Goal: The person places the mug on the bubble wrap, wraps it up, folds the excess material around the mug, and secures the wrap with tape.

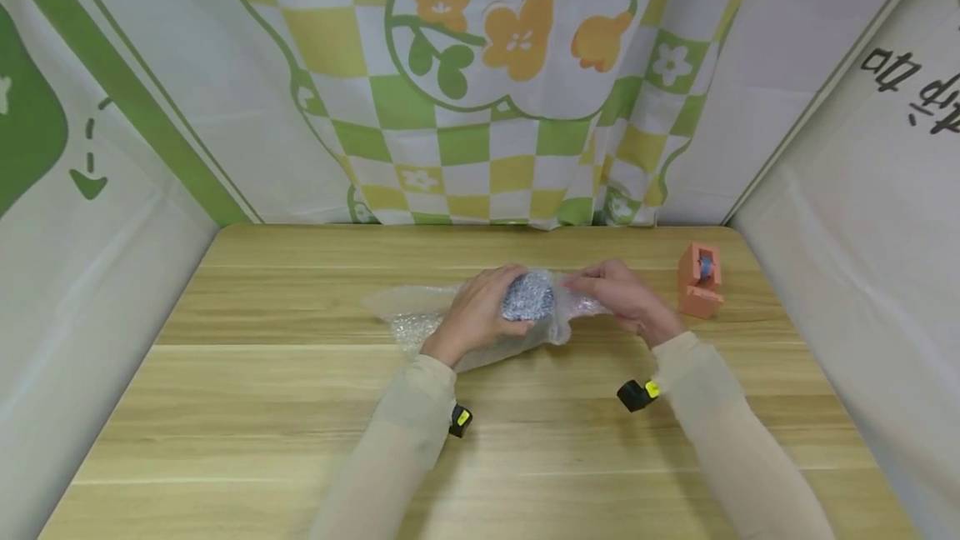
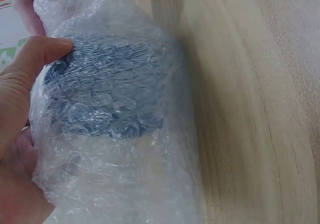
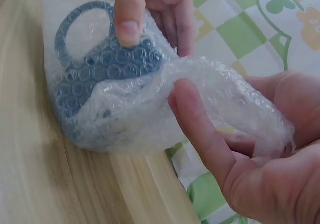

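Note:
A blue mug [image 3: 107, 64] with a ring-shaped handle shows through the clear bubble wrap [image 3: 140, 126] around it. In the head view, the wrapped mug [image 1: 528, 297] is near the middle of the table. My left hand [image 1: 480, 307] grips it from the left, its thumb pressing on the plastic in the left wrist view. To the right, my right hand [image 1: 622, 294] pinches the loose end of the wrap, which bunches between thumb and fingers in the right wrist view. Some of the left fingers are hidden behind the bundle.
An orange tape dispenser [image 1: 701, 282] with a blue roll stands right of my right hand. More bubble wrap [image 1: 416, 327] trails left across the wooden table [image 1: 300, 440]. A patterned curtain [image 1: 465, 140] hangs at the table's back edge.

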A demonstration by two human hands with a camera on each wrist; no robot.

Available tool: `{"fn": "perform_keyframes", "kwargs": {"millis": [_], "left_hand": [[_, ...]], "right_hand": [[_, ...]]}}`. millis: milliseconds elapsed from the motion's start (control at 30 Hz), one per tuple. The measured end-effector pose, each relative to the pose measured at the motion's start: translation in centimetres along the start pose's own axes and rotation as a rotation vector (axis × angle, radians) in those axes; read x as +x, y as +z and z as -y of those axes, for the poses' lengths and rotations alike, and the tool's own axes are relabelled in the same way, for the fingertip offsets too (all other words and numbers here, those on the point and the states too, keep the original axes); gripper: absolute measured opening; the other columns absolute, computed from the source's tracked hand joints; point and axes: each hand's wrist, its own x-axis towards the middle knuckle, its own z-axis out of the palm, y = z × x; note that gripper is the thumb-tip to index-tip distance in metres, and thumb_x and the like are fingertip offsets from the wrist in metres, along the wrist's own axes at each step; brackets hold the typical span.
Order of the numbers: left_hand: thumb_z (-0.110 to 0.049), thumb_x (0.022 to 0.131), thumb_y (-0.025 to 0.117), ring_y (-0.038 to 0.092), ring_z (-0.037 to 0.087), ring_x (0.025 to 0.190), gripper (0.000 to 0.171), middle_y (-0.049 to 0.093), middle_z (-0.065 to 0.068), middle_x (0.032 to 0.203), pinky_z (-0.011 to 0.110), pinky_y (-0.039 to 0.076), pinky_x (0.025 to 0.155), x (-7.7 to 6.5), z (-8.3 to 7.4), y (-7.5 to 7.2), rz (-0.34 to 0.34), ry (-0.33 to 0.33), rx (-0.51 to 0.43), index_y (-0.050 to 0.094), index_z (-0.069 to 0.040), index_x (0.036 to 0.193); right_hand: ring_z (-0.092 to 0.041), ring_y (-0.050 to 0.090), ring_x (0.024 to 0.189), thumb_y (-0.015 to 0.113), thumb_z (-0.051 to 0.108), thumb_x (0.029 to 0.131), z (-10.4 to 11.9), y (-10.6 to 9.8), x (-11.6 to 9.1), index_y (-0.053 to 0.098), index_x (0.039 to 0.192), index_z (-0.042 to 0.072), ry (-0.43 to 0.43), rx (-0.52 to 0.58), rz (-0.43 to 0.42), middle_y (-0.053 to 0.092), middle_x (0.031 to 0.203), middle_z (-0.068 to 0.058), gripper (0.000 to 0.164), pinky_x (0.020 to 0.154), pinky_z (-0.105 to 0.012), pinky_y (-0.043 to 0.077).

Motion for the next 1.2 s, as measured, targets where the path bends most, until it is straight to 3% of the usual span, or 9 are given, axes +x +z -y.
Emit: {"fn": "perform_keyframes", "kwargs": {"millis": [133, 267, 367, 467, 600, 767, 867, 1033, 1200], "left_hand": [[-0.028, 0.078, 0.089, 0.044, 0.035, 0.14, 0.085, 0.048, 0.013, 0.153, 0.053, 0.031, 0.117, -0.1, 0.1, 0.1, -0.006, 0.002, -0.013, 0.047, -0.005, 0.148], [-0.027, 0.078, 0.089, 0.045, 0.035, 0.139, 0.085, 0.048, 0.013, 0.152, 0.052, 0.032, 0.117, 0.0, 0.2, 0.2, -0.016, 0.015, -0.017, 0.047, -0.004, 0.148], [-0.028, 0.078, 0.088, 0.045, 0.035, 0.139, 0.085, 0.048, 0.013, 0.152, 0.053, 0.032, 0.116, 0.0, 0.3, 0.2, -0.019, 0.021, -0.014, 0.047, -0.004, 0.148], [-0.028, 0.078, 0.088, 0.044, 0.035, 0.139, 0.085, 0.048, 0.013, 0.152, 0.053, 0.032, 0.116, 0.0, 0.3, 0.2, -0.016, 0.024, -0.015, 0.047, -0.004, 0.148], [-0.029, 0.079, 0.088, 0.044, 0.034, 0.139, 0.085, 0.048, 0.013, 0.153, 0.052, 0.031, 0.117, 0.0, 0.5, 0.3, -0.012, 0.023, -0.025, 0.046, -0.004, 0.149], [-0.029, 0.08, 0.088, 0.045, 0.034, 0.138, 0.09, 0.047, 0.014, 0.153, 0.05, 0.033, 0.117, -0.3, 0.5, 0.3, -0.005, -0.025, -0.106, 0.041, -0.005, 0.153], [-0.03, 0.079, 0.089, 0.044, 0.035, 0.139, 0.095, 0.044, 0.016, 0.155, 0.05, 0.034, 0.116, -0.5, 0.6, 0.3, -0.01, -0.064, -0.156, 0.037, -0.007, 0.155], [-0.029, 0.079, 0.089, 0.042, 0.036, 0.141, 0.1, 0.041, 0.012, 0.158, 0.05, 0.033, 0.117, -0.6, 0.7, 0.4, -0.032, -0.078, -0.206, 0.031, -0.009, 0.158], [-0.029, 0.079, 0.089, 0.042, 0.036, 0.14, 0.102, 0.04, 0.008, 0.159, 0.051, 0.032, 0.117, -0.7, 0.7, 0.6, -0.049, -0.064, -0.227, 0.028, -0.009, 0.159]], "right_hand": [[-0.013, 0.068, 0.071, 0.038, 0.018, 0.11, 0.0, 0.0, -0.3, 0.058, 0.113, -0.015, 0.013, 0.232, 0.03, 0.069, 0.085, -0.006, 0.039, 0.066, -0.028, 0.06], [-0.024, 0.072, 0.09, 0.024, 0.01, 0.108, -0.6, -0.6, -0.8, 0.055, 0.11, -0.006, -0.008, 0.478, 0.116, 0.071, 0.099, -0.013, 0.036, 0.086, -0.046, 0.059], [-0.026, 0.07, 0.102, 0.027, 0.0, 0.105, -1.1, -1.0, -1.0, 0.054, 0.123, -0.013, -0.028, 0.508, 0.169, 0.069, 0.112, -0.015, 0.036, 0.1, -0.053, 0.05], [-0.022, 0.068, 0.108, 0.037, -0.006, 0.103, -1.5, -0.9, -1.1, 0.039, 0.142, -0.018, -0.041, 0.421, 0.193, 0.06, 0.128, -0.019, 0.04, 0.107, -0.053, 0.043], [-0.018, 0.069, 0.102, 0.052, -0.004, 0.102, -1.7, -0.1, -0.8, 0.031, 0.148, -0.019, -0.05, 0.251, 0.141, 0.051, 0.137, -0.029, 0.052, 0.105, -0.048, 0.047], [-0.013, 0.068, 0.087, 0.064, 0.001, 0.098, -1.6, 1.4, -0.4, 0.043, 0.143, -0.017, -0.078, 0.029, -0.003, 0.061, 0.117, -0.025, 0.053, 0.09, -0.04, 0.058], [-0.012, 0.064, 0.08, 0.071, 0.006, 0.095, -1.5, 2.3, -0.3, 0.051, 0.137, -0.017, -0.138, -0.128, -0.089, 0.065, 0.103, -0.019, 0.052, 0.076, -0.033, 0.061], [-0.017, 0.06, 0.074, 0.079, 0.017, 0.09, -1.3, 3.6, -0.2, 0.063, 0.125, -0.015, -0.264, -0.388, -0.223, 0.067, 0.088, -0.015, 0.05, 0.061, -0.024, 0.051], [-0.017, 0.053, 0.065, 0.082, 0.024, 0.088, -1.1, 4.5, -0.2, 0.068, 0.12, -0.011, -0.298, -0.477, -0.269, 0.061, 0.076, -0.008, 0.049, 0.054, -0.025, 0.044]]}}
